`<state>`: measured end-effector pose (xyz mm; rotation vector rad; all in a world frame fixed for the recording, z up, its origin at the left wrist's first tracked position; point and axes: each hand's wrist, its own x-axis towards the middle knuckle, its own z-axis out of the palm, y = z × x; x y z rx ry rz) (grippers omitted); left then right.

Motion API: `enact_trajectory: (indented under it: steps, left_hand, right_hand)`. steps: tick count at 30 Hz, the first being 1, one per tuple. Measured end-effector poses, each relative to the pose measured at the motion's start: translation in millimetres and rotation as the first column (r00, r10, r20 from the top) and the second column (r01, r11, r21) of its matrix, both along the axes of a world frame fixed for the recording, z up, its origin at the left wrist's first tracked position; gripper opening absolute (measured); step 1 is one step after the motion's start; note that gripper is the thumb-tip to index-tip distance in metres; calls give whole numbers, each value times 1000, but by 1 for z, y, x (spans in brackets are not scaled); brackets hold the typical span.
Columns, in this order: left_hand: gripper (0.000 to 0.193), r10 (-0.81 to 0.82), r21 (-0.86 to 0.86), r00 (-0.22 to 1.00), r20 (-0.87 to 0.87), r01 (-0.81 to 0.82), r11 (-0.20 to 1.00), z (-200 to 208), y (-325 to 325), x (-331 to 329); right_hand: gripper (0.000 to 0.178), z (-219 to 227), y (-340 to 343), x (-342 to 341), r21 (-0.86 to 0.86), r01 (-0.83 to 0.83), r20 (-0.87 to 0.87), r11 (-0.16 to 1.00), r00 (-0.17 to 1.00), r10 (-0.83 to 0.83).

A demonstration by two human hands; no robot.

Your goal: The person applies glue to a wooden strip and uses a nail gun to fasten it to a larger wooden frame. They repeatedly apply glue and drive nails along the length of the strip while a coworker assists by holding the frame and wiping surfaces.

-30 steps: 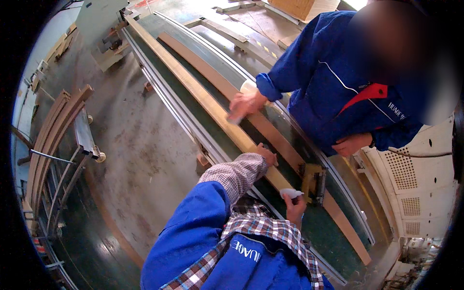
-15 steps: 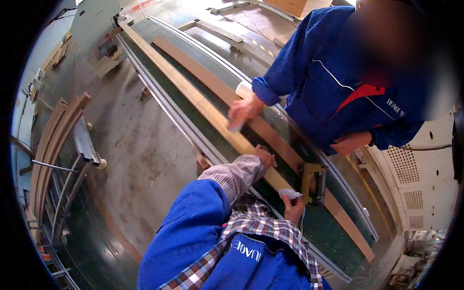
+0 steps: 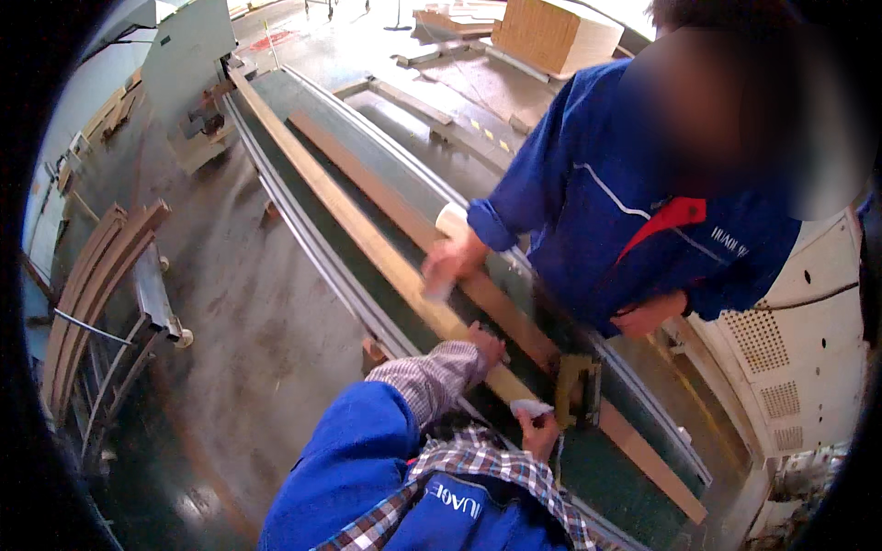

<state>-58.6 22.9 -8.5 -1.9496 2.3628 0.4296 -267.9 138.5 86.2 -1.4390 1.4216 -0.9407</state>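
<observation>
A long pale wooden strip (image 3: 354, 213) runs away to the far left on a long green-topped bench (image 3: 606, 473). My left hand (image 3: 487, 343) rests on its near part with fingers curled down; a bit of something whitish shows at the fingertips, too small to name. At the strip's near end, my right hand (image 3: 539, 433) pinches a folded white sheet (image 3: 530, 407) against the wood. A co-worker's hand (image 3: 450, 264), smeared by motion, presses a whitish pad (image 3: 435, 292) on the strip just beyond my left hand.
Alongside lies a brown board (image 3: 648, 459), with a yellowish-brown block-shaped tool (image 3: 579, 390) over it. The co-worker (image 3: 634, 197) stands across the bench beside a white roll (image 3: 452, 219). Curved wooden pieces (image 3: 101, 285) lean on a wheeled metal rack (image 3: 156, 298) to the left.
The view has shifted, so the bench's near part sits lower in it. Both my hands keep much the same places on the strip. The co-worker's hand stays blurred over the wood.
</observation>
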Motion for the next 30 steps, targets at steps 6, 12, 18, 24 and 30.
enact_trajectory:
  steps: [6, 12, 18, 24, 30]
  left_hand:
    - [41, 105, 42, 993, -61, -103, 994, 5, -5, -3]
    - [45, 120, 122, 992, -47, -114, 986, 44, 2, -2]
    - [45, 74, 145, 997, -32, -68, 987, 56, 3, 1]
    - [46, 125, 105, 989, -84, -116, 988, 23, -3, -2]
    - [47, 102, 25, 993, -59, -100, 995, 30, 0, -4]
  right_hand:
    - [25, 5, 4, 4, 74, 29, 140, 997, 989, -39]
    - [26, 10, 4, 3, 92, 37, 122, 995, 991, -48]
    - [29, 11, 2, 4, 76, 40, 99, 996, 994, -48]
    - [31, -1, 2, -4, 82, 65, 45, 994, 997, -69]
    - [31, 2, 3, -3, 40, 70, 37, 997, 997, -72]
